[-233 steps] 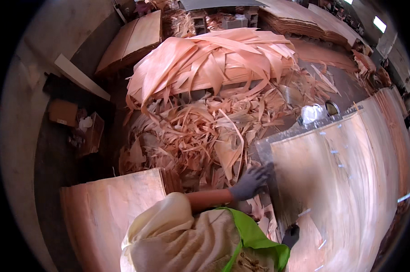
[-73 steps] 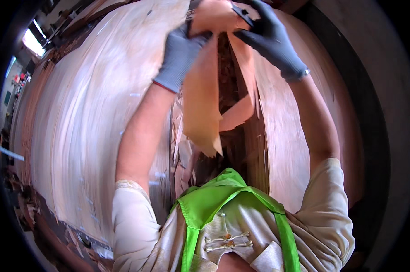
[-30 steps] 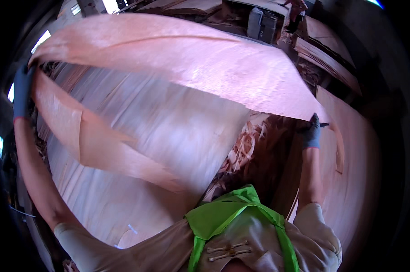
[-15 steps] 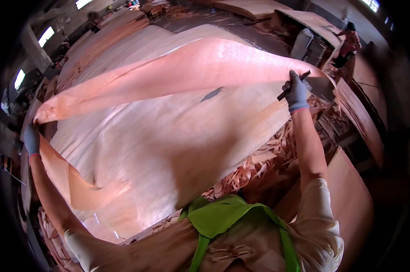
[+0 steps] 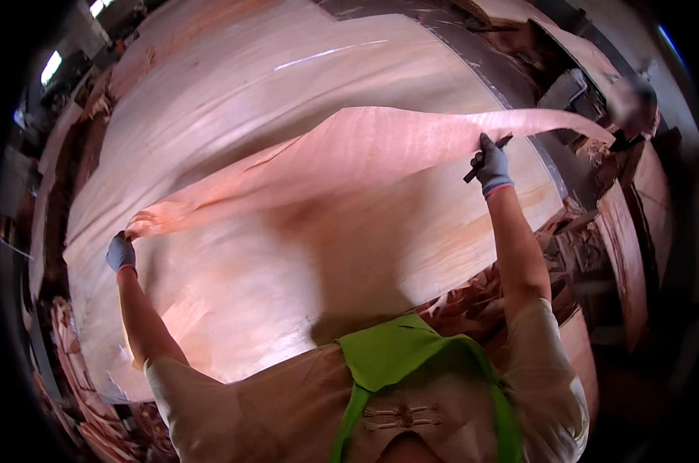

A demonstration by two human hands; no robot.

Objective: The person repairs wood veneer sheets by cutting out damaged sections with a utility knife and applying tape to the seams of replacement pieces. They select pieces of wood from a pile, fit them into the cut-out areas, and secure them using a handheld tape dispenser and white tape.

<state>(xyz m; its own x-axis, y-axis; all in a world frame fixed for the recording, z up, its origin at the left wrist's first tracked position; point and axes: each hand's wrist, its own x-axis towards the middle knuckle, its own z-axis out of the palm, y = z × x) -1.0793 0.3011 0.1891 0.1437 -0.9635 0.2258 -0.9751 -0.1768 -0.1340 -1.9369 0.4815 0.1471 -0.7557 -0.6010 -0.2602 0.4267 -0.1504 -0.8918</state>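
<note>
A long, thin sheet of pinkish wood veneer (image 5: 349,147) is stretched between my two gloved hands over a larger pale veneer sheet (image 5: 233,285). My left hand (image 5: 121,253), in a grey glove, is closed on the strip's bunched left end. At the strip's near right edge is my right hand (image 5: 491,166), closed around a dark narrow tool (image 5: 473,171) that sticks out on both sides of the fist. Whether the right fingers also pinch the veneer is hard to tell. The strip's right end tapers off past that hand.
Scraps of torn veneer (image 5: 469,297) lie along the near right edge of the pale sheet. Stacked veneer (image 5: 623,262) leans at the right. A co-worker (image 5: 633,108) is at the far right. More scraps (image 5: 87,386) pile at the lower left.
My left hand has come inward to the right, and the strip has dropped closer to the pale sheet. My right hand has shifted slightly left and down. The whole view has turned somewhat.
</note>
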